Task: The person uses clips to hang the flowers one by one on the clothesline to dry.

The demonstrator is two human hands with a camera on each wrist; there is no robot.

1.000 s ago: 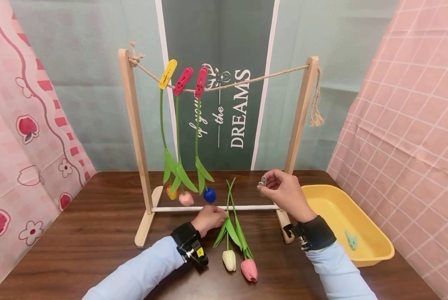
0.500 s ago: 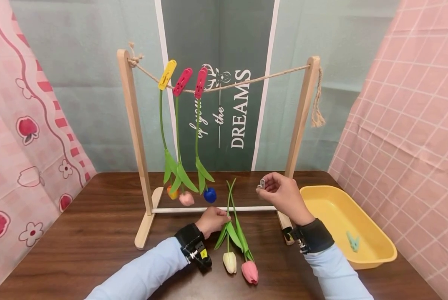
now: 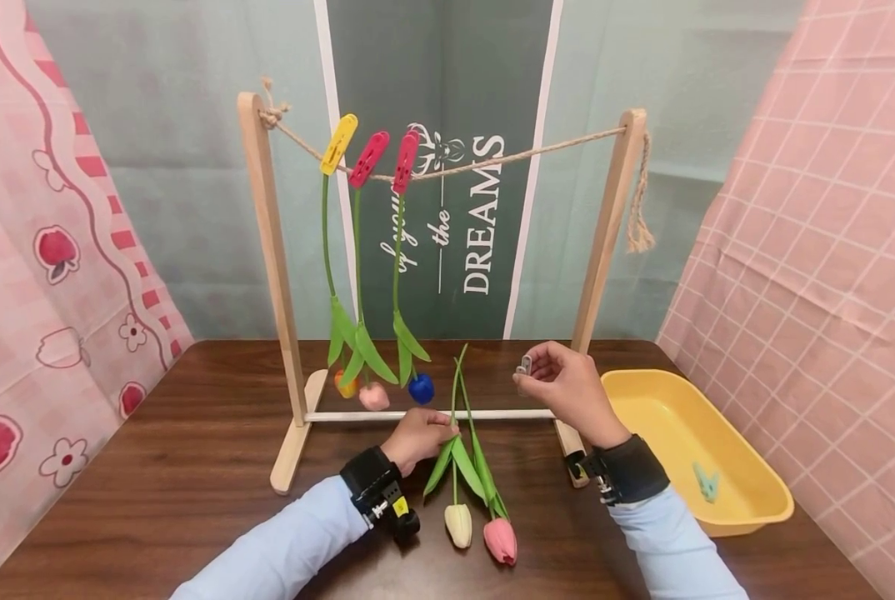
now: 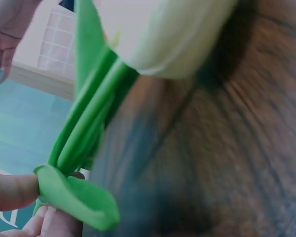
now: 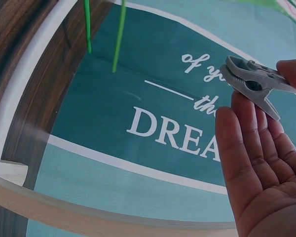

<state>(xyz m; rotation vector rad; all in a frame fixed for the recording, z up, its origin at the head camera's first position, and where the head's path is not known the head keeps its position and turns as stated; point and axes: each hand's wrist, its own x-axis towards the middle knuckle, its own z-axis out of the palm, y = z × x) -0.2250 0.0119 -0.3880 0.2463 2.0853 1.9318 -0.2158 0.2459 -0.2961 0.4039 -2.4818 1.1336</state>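
Note:
My left hand (image 3: 421,437) pinches the green stem of a white tulip (image 3: 458,526) between thumb and fingers, just above its leaves. In the left wrist view the white bloom (image 4: 172,42) fills the top, and a leaf (image 4: 76,197) folds beside the thumb. A pink tulip (image 3: 500,542) lies close on the right, its stem crossing near the white one's. My right hand (image 3: 567,392) holds a grey clothespin (image 3: 523,367) over the table; in the right wrist view the clothespin (image 5: 254,81) sits between thumb and fingertips.
A wooden rack (image 3: 267,258) carries a rope (image 3: 522,156). Yellow (image 3: 338,144) and red clothespins (image 3: 369,160) hold several tulips upside down on its left part. On the right stands a yellow basin (image 3: 665,425) with a mint-green clothespin (image 3: 706,483) inside.
My left hand has moved right onto the white tulip's stem and now grips it. The stem's tip has risen slightly. The right hand stays nearly still with the grey clothespin.

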